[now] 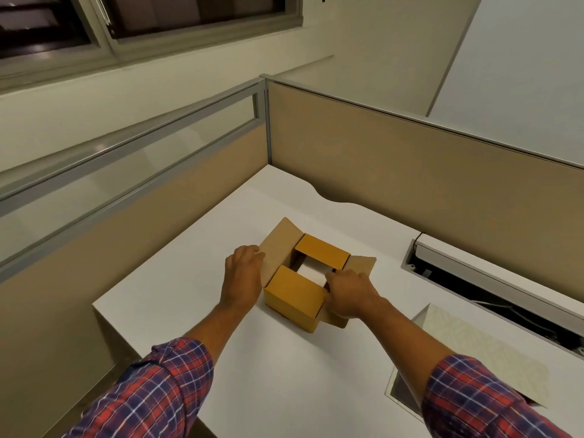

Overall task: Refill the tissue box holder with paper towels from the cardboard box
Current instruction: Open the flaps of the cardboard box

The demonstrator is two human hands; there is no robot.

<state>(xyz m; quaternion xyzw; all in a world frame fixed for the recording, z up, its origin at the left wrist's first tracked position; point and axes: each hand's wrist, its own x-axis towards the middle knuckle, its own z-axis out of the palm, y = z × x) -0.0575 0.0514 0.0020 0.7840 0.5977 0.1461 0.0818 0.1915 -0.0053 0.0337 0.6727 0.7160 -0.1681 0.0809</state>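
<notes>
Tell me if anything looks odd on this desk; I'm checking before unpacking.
Nothing spilled or damaged. The desk's cable tray at the right lies open, wires exposed. The cardboard box sits square, flaps spread.

Cardboard box sits mid-desk with paper towels inside, left hand at its left flap, right hand at its right flap, cable tray right of it, partition behind.
</notes>
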